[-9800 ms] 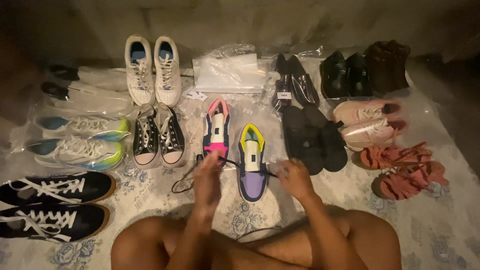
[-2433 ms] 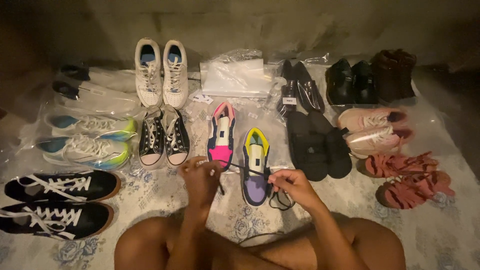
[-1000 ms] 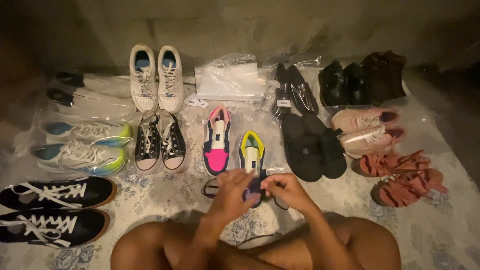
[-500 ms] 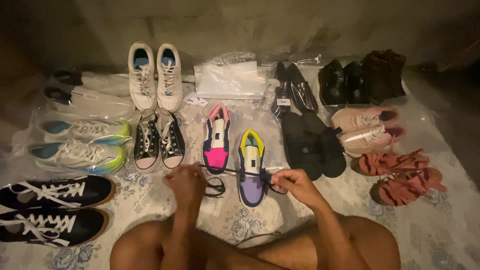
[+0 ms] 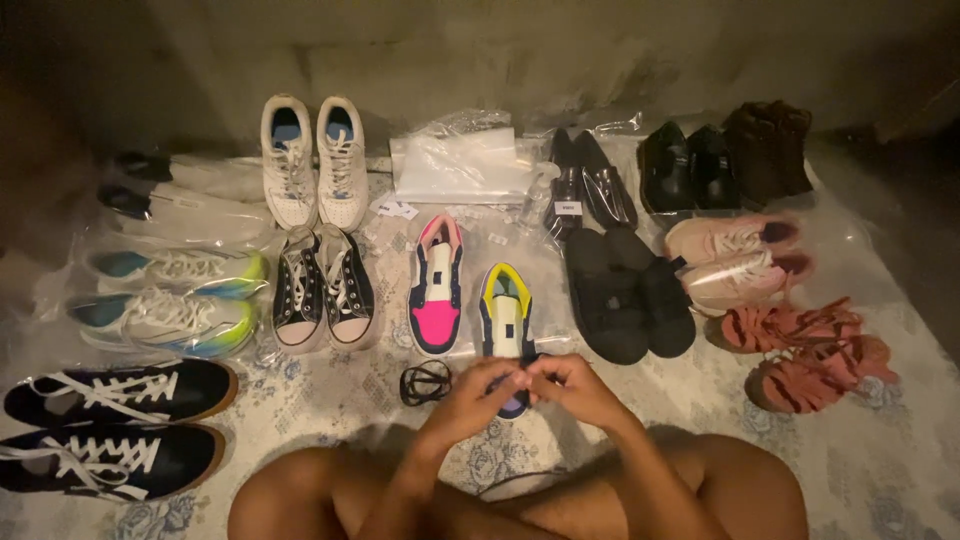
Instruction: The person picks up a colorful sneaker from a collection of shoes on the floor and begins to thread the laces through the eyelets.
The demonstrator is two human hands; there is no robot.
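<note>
Down on the floral floor cloth, the yellow-and-purple sneaker lies toe toward the person, its toe covered by both hands: left hand and right hand meet there, fingertips pinched together, though what they pinch is hidden; a coiled black lace lies just left, the pink-and-navy sneaker beyond

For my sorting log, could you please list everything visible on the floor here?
Yellow-purple sneaker: 1, centre, toe under both hands
Pink-navy sneaker: 1, centre
Black lace coil: 1, beside left hand
White sneakers: 2, rear
Black-white canvas shoes: 2, centre-left
Green-blue trainers: 2, bagged, left
Black shoes, white laces: 2, near left
Black slippers: 2, centre-right
Pink trainers: 2, right
Red sandals: 2, right
Left hand: at toe
Right hand: at toe
</note>
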